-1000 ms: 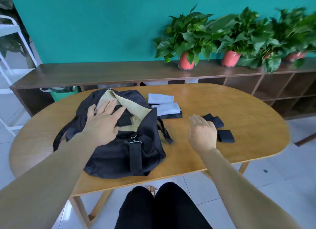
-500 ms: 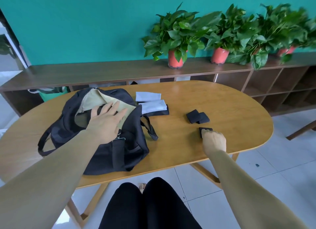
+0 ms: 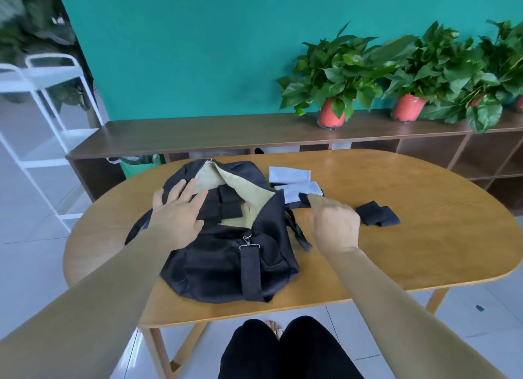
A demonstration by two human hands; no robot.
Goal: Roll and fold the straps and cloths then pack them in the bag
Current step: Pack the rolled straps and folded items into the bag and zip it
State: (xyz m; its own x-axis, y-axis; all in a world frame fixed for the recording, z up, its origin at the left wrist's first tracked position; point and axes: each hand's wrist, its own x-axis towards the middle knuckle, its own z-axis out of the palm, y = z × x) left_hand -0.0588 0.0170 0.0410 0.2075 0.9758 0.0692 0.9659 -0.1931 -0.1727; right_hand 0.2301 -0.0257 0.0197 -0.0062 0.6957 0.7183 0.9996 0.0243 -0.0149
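1. The left hand (image 3: 177, 213) lay flat on the bag (image 3: 215, 262), fingers spread wide.
2. The right hand (image 3: 335, 227) pinched a rolled black strap (image 3: 304, 200) (mostly hidden) beside the bag's opening.
3. The bag lay on the table (image 3: 410, 254) with its long axis running away from the person and its opening at the far end.

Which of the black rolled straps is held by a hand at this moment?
The black rolled strap pinched by the right hand, beside the open black fabric bag. Two other black straps lie free on the oval wooden table.

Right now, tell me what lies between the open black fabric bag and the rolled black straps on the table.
Head view: the right hand, pinching another rolled black strap, lies between the bag and the two straps.
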